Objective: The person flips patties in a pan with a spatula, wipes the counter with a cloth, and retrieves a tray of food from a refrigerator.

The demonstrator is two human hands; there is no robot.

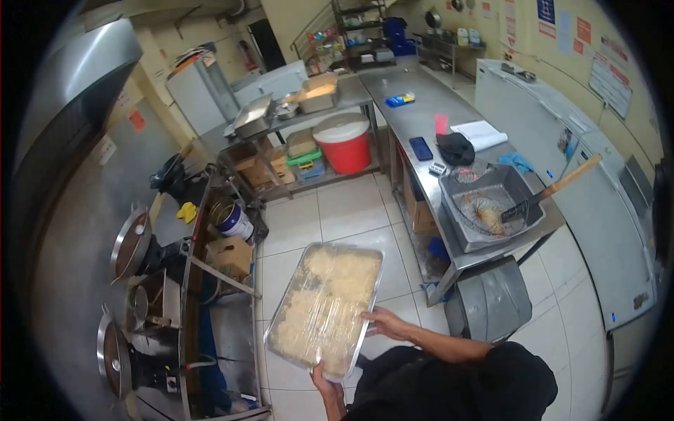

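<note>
A metal tray [326, 302] covered in clear plastic wrap, with pale crumbly food inside, is held over the tiled floor. My left hand [326, 384] grips its near edge at the bottom. On the tray's right side, my right hand [386, 323] has its thumb over the rim and the other fingers mostly hidden beneath. Both hands are closed on the tray, which is slightly turned.
Right, a steel table [421, 175] bears a grey tub [460, 228] with wire strainers, a phone [421, 149] and papers. A grey bin [489, 302] stands below. Left are burners with pans [132, 245]. Ahead, a red bucket [345, 151] sits on a low shelf.
</note>
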